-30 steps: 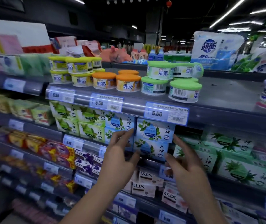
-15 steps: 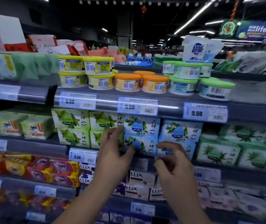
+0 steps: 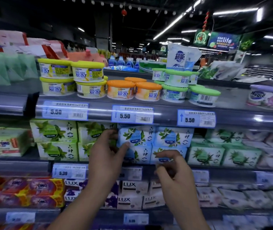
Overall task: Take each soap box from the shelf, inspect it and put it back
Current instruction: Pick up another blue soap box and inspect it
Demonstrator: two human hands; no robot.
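Blue-and-white soap boxes are stacked two high on the middle shelf (image 3: 231, 168). My left hand (image 3: 106, 156) reaches the upper left blue soap box (image 3: 137, 136): its fingers are at the box's left end and the thumb presses on its lower front. The box still sits in its row. My right hand (image 3: 173, 171) hovers with loosely curled fingers in front of the lower right blue soap box (image 3: 180, 151) and holds nothing. Green soap boxes (image 3: 54, 131) of the same brand stand to the left.
Round air-freshener tubs (image 3: 120, 90) stand on the shelf above, behind price tags (image 3: 132, 116). Green aloe boxes (image 3: 205, 154) sit to the right of the blue ones. LUX soap boxes (image 3: 132, 186) and red-yellow packs (image 3: 38, 190) fill the shelf below.
My left hand has risen from the lower boxes to the upper left blue box and closed on its end. My right hand has drawn back from the shelf and curled its fingers.
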